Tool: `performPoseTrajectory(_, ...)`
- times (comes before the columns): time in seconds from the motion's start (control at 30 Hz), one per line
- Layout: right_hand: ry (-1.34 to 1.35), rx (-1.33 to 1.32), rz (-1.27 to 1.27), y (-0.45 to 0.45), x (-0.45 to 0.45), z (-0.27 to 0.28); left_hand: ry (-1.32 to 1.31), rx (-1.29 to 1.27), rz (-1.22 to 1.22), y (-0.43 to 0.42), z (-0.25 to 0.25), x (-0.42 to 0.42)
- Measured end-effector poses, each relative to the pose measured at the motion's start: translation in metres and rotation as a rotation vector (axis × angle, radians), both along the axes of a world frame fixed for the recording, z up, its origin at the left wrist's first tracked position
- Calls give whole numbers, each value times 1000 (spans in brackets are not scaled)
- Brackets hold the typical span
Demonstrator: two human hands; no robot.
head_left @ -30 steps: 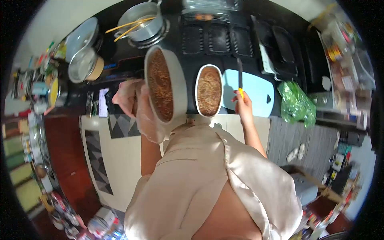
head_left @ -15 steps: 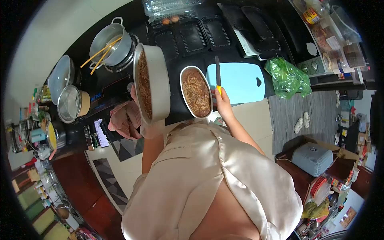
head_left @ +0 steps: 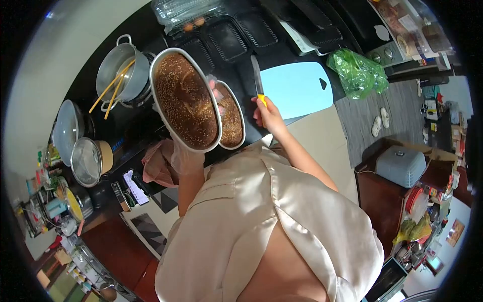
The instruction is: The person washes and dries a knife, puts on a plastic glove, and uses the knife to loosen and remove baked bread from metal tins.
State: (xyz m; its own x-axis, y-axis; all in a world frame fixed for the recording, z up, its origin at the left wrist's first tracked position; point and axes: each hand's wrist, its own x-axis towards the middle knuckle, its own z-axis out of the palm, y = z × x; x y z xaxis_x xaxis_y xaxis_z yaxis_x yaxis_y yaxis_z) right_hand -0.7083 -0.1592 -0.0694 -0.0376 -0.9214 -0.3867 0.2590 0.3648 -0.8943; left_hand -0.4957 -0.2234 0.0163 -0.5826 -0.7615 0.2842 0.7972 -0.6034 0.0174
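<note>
A: Log the left hand first.
B: Left hand (head_left: 183, 157), in a clear glove: fingers spread around the large oval dish (head_left: 186, 103), fingertips at its right side, palm hidden. Dish is raised in the near centre-left, its top facing the camera; it overlaps the small oval dish (head_left: 232, 118) in view. Contact between them: cannot tell.
A: Handling estimate?
B: Stiff walls, fairly heavy when this full. Brown, seed-flecked filling probably firm but soft enough to mark. Smooth wall may slip under thin plastic. Best hold: base and both long sides, clear of the filling.
A: Right hand?
B: Right hand (head_left: 267, 113): fingers closed around the yellow handle of the knife (head_left: 257, 78); blade points to the far side. Stiff, light; hold by the handle only.
A: Surface, left to right?
B: Dark counter (head_left: 252, 130). Left: pot (head_left: 133, 75) with chopsticks across it; nearer, phone (head_left: 135, 187) and pink cloth (head_left: 157, 162). Far centre: black trays (head_left: 226, 40). Right: pale blue board (head_left: 297, 90), then green plastic bag (head_left: 358, 74).
A: Room?
B: Cabinets on the left; on the right, grey floor (head_left: 354, 113) with light slippers (head_left: 376, 126).
</note>
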Motion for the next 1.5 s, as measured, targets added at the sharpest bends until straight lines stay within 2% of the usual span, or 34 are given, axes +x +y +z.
performPoseTrajectory(0.1, -219, 124, 83, 6, -23, 54, -84, 35, 12, -3, 5, -1)
performPoseTrajectory(0.2, -313, 102, 26, 16, -43, 79, -181, 71, 22, -4, 7, -8)
performPoseTrajectory(0.27, -211, 106, -15, 23, -53, 81, -257, 86, 35, -4, 11, -16)
performPoseTrajectory(0.33, 191, 23, -47, 25, -65, 89, -363, 96, 44, -2, 17, -27)
performPoseTrajectory(0.47, 379, -118, 2, 21, -96, 117, -476, 96, 46, 3, 28, -52)
performPoseTrajectory(0.53, 338, -57, 37, 21, -111, 133, -338, 29, 111, 6, 30, -62)
performPoseTrajectory(0.6, 328, -192, -13, 19, -114, 146, -393, 2, 112, -2, 20, -61)
performPoseTrajectory(0.67, 371, -219, -86, 20, -124, 153, -449, -25, 98, -7, 11, -61)
performPoseTrajectory(0.73, 350, -231, -136, 21, -130, 155, -628, 90, 218, -2, 15, -64)
performPoseTrajectory(0.8, 143, -242, -244, 22, -135, 153, -717, 149, 282, 4, 23, -68)
performPoseTrajectory(0.87, -166, -331, -201, 24, -140, 159, -894, 63, 434, 10, 53, -82)
performPoseTrajectory(0.93, -196, -519, -268, 23, -138, 163, -943, 86, 385, 8, 56, -83)
performPoseTrajectory(1.0, 102, -640, -346, 15, -153, 155, -991, 108, 329, 9, 59, -84)
performPoseTrajectory(1.07, 307, -537, -619, 4, -158, 164, -859, -1, 283, 13, 63, -86)
performPoseTrajectory(1.13, 268, -592, -678, -14, -149, 187, -765, -13, 258, 13, 62, -82)
performPoseTrajectory(1.17, 226, -648, -728, -21, -143, 199, -885, -43, 202, 10, 53, -75)
performPoseTrajectory(1.2, 226, -647, -729, -24, -140, 211, -1006, -71, 143, 9, 48, -71)
performPoseTrajectory(1.27, 349, -674, -384, -27, -133, 229, -938, 6, 135, 14, 45, -72)
performPoseTrajectory(1.3, 412, -705, -345, -32, -130, 232, -866, 80, 129, 16, 44, -71)
performPoseTrajectory(1.4, 394, -818, -249, -37, -120, 232, -775, 21, 49, 14, 36, -62)
performPoseTrajectory(1.5, 486, -754, -175, -39, -109, 236, -776, -22, 11, 16, 46, -60)
